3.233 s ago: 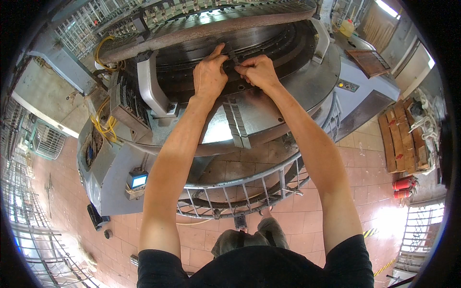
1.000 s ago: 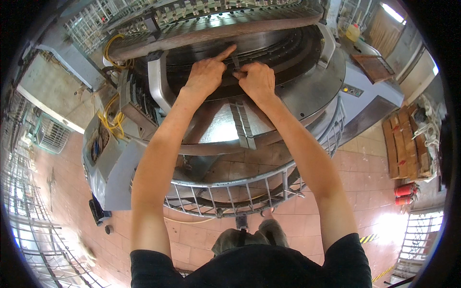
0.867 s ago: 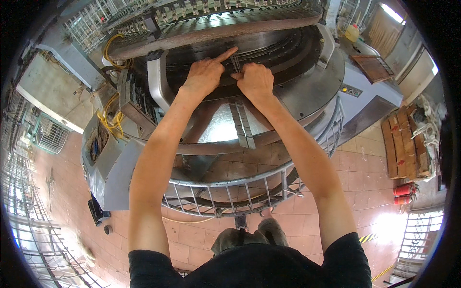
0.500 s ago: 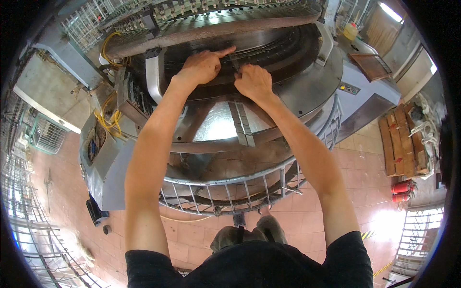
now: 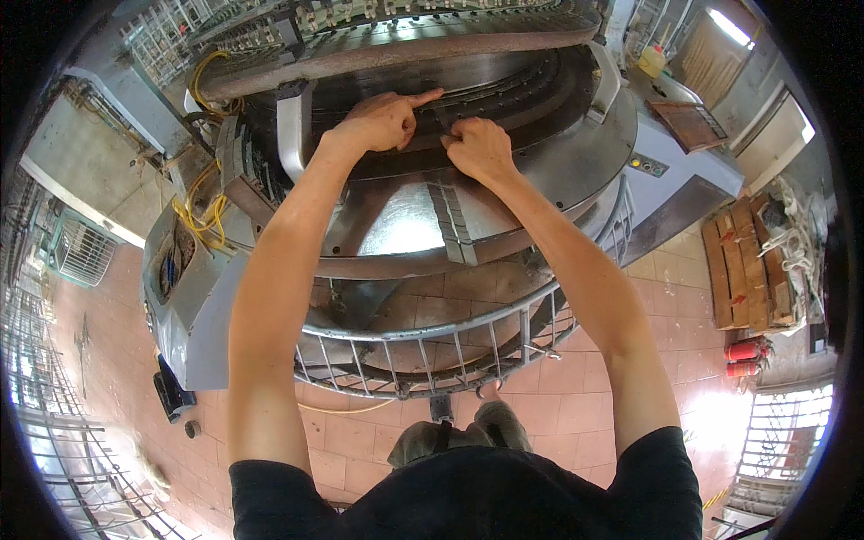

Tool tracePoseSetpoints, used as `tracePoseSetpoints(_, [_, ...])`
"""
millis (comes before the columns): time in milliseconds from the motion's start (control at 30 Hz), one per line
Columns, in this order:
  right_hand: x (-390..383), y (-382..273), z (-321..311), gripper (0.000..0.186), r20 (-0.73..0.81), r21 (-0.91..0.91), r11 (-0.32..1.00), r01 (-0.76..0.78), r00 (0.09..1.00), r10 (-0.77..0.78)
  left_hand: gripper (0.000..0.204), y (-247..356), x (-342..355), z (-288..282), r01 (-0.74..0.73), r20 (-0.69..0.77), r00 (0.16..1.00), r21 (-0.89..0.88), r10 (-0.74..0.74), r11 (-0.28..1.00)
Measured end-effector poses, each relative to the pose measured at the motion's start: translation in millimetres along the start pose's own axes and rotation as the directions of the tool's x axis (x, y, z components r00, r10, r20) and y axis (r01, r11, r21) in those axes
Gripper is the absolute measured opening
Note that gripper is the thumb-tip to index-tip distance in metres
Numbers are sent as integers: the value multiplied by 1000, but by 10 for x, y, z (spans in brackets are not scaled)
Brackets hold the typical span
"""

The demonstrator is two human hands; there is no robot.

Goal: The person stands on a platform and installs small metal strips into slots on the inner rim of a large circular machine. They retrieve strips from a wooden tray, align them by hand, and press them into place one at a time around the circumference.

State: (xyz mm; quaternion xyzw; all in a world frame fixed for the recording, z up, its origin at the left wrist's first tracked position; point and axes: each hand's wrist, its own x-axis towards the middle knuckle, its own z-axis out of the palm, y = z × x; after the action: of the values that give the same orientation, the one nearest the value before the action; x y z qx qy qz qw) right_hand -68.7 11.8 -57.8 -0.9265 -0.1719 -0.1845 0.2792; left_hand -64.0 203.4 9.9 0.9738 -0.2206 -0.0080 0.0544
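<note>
A large round grey machine [image 5: 576, 171] stands in front of me, with a dark ring of small metal parts [image 5: 504, 94] around its upper body. My left hand [image 5: 382, 121] rests on that ring, index finger stretched out to the right along it. My right hand [image 5: 481, 148] is curled with its fingertips pinched on a small part of the ring just below the left fingertip. What the pinch holds is too small to make out. A shiny cone-shaped plate [image 5: 396, 225] lies under both wrists.
A curved metal guard rail [image 5: 432, 346] rings the machine's base at knee height. Yellow cables [image 5: 202, 216] hang on the left side. A grey control housing [image 5: 670, 171] juts out at right. Wooden pallets [image 5: 747, 261] and red extinguishers [image 5: 742, 360] lie on the tiled floor, right.
Both hands have shifted slightly along the ring. The left hand went from gripping beside the right hand to lying with its index finger pointed out. The right hand stays pinched on the ring.
</note>
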Motion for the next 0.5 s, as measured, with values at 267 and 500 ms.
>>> tracePoseSetpoints(267, [109,-61,-50,25,57,18,999,-48,997,47,25,-53,21,-113,-31,5,1000,-49,31,998])
tracePoseSetpoints(500, [106,9,-32,26,48,16,997,-70,996,69,32,-31,72,-25,15,-55,998,19,-14,1000])
